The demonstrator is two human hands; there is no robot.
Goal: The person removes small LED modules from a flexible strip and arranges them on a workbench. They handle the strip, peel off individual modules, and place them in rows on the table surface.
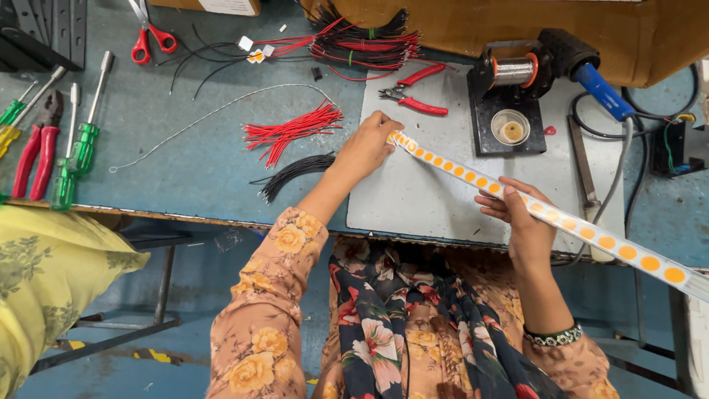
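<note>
My left hand (pixel 367 150) fingers pinch the LED strip (pixel 543 212) end | right hand (pixel 526 222) fingers grasp its middle | over grey mat (pixel 413 199), red wires (pixel 292 131) nearby.

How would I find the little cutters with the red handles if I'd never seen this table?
Start at the pale grey mat on the blue table. Go to its top edge, just above the left hand, which holds a long white strip with orange dots. The small red-handled cutters lie there alone; the other red-handled tools, the scissors and pliers, sit far left.
</note>
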